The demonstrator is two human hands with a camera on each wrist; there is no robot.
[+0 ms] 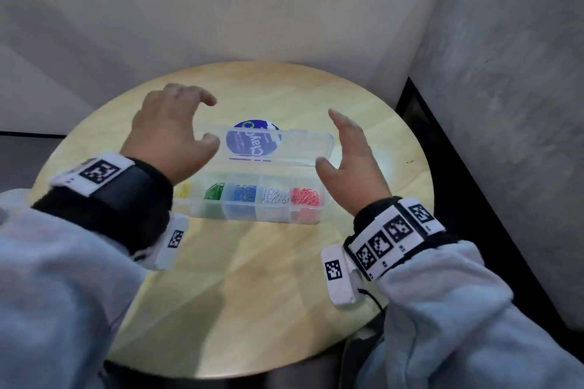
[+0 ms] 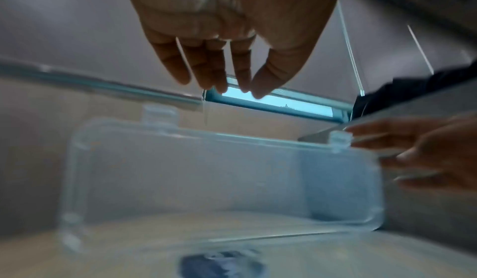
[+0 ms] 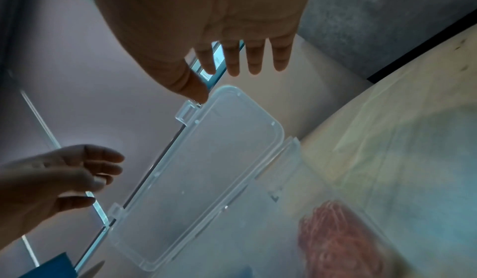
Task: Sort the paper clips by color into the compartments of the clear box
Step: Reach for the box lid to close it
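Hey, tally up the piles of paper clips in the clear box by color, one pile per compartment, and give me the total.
Yellow pile: 1
Green pile: 1
Blue pile: 1
White pile: 1
Red pile: 1
Total: 5 piles, each in its own compartment of the clear box.

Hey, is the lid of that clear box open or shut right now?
Open. The lid stands raised behind the clear box, leaving the sorted clips uncovered. The left hand and right hand flank it, neither gripping.
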